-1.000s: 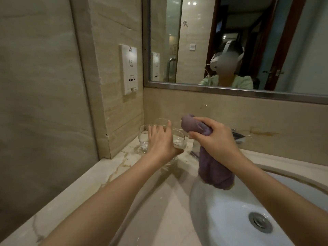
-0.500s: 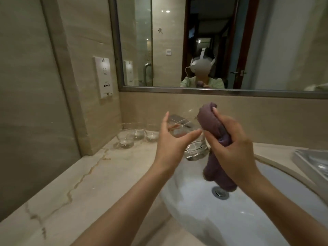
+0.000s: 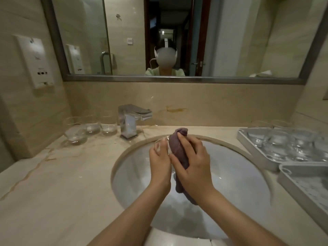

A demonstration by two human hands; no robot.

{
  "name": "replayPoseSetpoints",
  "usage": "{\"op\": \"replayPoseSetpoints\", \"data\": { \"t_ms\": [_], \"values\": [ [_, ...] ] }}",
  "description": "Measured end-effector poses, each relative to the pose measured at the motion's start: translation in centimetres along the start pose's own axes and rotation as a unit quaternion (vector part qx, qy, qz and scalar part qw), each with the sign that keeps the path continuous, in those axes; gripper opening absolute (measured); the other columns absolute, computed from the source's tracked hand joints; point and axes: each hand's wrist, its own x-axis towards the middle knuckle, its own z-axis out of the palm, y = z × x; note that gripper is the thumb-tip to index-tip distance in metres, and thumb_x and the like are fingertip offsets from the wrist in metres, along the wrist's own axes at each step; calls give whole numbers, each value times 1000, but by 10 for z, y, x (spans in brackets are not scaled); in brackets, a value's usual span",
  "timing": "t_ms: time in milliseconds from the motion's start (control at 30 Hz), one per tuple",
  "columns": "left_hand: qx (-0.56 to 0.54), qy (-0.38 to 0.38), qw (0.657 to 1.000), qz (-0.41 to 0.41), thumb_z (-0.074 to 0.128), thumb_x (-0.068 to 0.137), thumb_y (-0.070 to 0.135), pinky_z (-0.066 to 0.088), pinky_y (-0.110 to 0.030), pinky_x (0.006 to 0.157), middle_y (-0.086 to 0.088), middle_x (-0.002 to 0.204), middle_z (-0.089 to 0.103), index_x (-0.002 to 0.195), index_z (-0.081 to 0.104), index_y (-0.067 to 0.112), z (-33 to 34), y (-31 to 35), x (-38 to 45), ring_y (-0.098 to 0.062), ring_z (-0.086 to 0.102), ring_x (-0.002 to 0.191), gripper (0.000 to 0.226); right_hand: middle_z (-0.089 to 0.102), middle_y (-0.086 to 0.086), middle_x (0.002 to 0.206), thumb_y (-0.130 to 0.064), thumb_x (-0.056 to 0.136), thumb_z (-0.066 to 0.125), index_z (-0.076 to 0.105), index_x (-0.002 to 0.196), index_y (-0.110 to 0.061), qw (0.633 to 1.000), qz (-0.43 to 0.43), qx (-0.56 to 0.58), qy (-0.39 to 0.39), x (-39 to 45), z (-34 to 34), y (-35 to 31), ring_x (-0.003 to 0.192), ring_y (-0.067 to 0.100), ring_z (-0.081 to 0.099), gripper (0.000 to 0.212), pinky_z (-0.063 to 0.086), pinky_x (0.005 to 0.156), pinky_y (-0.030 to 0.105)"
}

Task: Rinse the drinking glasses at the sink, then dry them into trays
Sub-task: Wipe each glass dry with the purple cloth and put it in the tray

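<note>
We stand in a tiled bathroom, seemingly a hotel's: an oval sink (image 3: 248,183) at 6 o'clock in a marble counter (image 3: 62,183), faucet (image 3: 130,121) at 11, wall mirror (image 3: 177,41) at 12.

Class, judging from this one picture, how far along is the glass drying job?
Done: several glasses sit in the tray on the right. In hand: the left hand holds a glass while the right hand works a purple cloth. Left: three glasses beside the faucet.
</note>
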Motion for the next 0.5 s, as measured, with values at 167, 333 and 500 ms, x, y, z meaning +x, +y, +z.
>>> {"op": "replayPoseSetpoints", "data": {
  "t_ms": [167, 333, 500],
  "values": [
    [11, -21, 1000, -7, 49, 88, 58, 54, -38, 90, -13, 116, 66, 124, 55, 9, 1, -3, -1, -23, 66, 105, 62, 49, -3, 114, -33, 89, 61, 49, 135, -31, 987, 111, 115, 36, 5, 7, -4, 103, 3, 53, 47, 43, 91, 17],
    [7, -68, 998, -12, 48, 96, 48, 55, -28, 76, -6, 112, 63, 114, 52, 16, 3, -1, -11, -16, 67, 95, 37, 68, 1, 114, -20, 93, 60, 64, 117, -22, 898, 317, 306, 11, 21, -7, 3, 106, 11, 64, 24, 47, 99, 30],
    [48, -168, 984, 17, 53, 85, 46, 50, -11, 64, 7, 105, 61, 132, 39, 18, 2, 5, -21, 0, 63, 86, 57, 71, 11, 98, -21, 97, 54, 67, 102, -16, 837, 388, 384, 31, 21, -22, 3, 88, 23, 67, 14, 52, 89, 42]
  ]
}}
